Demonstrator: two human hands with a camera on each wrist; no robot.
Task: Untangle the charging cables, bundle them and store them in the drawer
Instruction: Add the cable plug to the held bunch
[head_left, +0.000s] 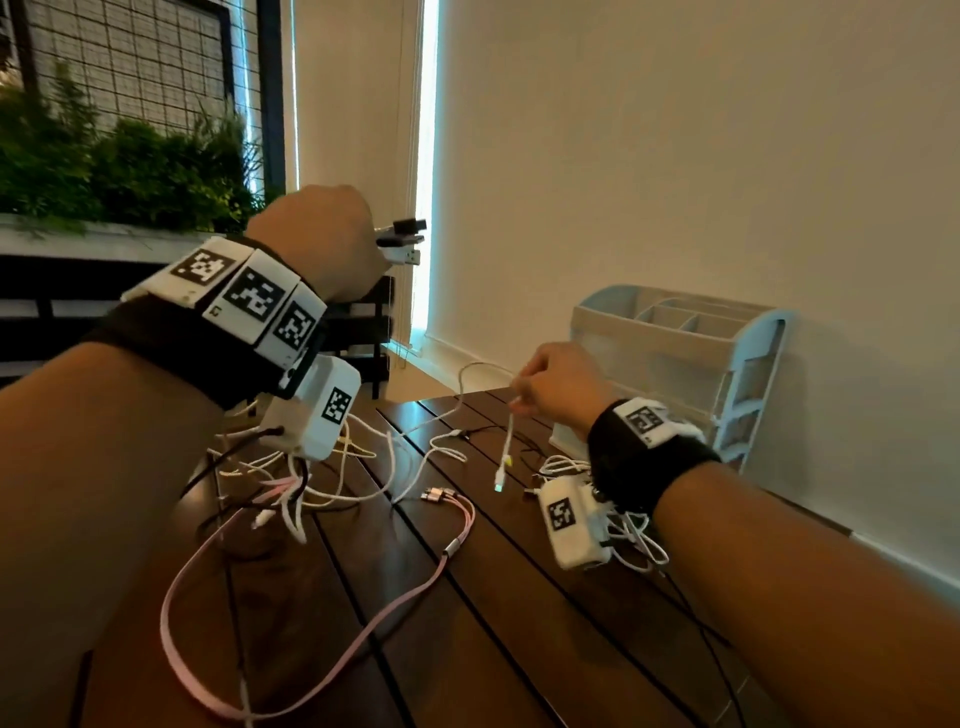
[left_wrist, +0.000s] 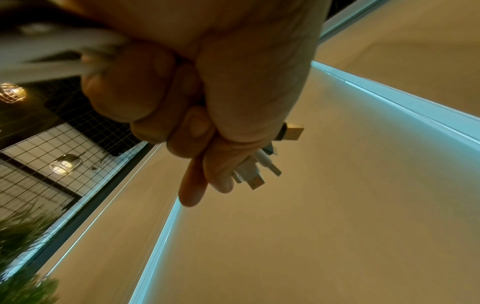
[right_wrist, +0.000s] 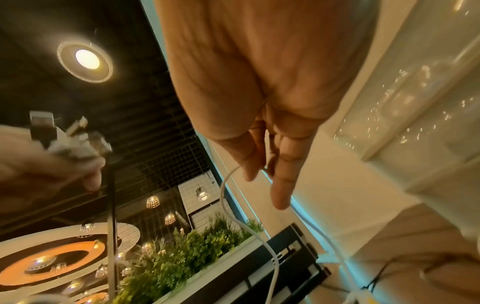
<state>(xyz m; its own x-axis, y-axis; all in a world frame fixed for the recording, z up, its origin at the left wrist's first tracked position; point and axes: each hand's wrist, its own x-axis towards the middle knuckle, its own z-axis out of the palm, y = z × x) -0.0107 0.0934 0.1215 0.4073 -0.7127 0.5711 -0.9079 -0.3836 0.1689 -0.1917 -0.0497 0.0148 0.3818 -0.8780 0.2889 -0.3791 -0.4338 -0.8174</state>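
No brand name or readable writing shows anywhere; the only markings are black-and-white square code tags on the white blocks strapped to both wrists.

The left hand (head_left: 317, 234) is raised well above the worktop (head_left: 519, 623), its fingers (left_wrist: 145, 98) curled into a fist round a bunch of cable ends. Several USB plugs (left_wrist: 255, 170) stick out past the thumb side of that fist, one black and gold, the others white. From the underside of the fist the cables hang down as a tangle of white and dark cables (head_left: 291, 478), whose loops lie on the worktop directly beneath the left wrist.

Between the two hands, a pink cable (head_left: 291, 618) lies in a wide loop on the worktop, its multi-plug end pointing toward the tangle.

The right hand (head_left: 558, 387) is held lower and well apart from the left. Its thumb and fingertips (right_wrist: 249, 164) pinch a thin white cable (head_left: 509, 436); one short end hangs straight down from the pinch with its plug just above the worktop, and the other part arches away from the hand. A second small heap of white cable (head_left: 634, 535) lies under the right wrist.

Just beyond the right hand, against the wall, stands a pale drawer organiser (head_left: 691, 364) with open compartments on top.
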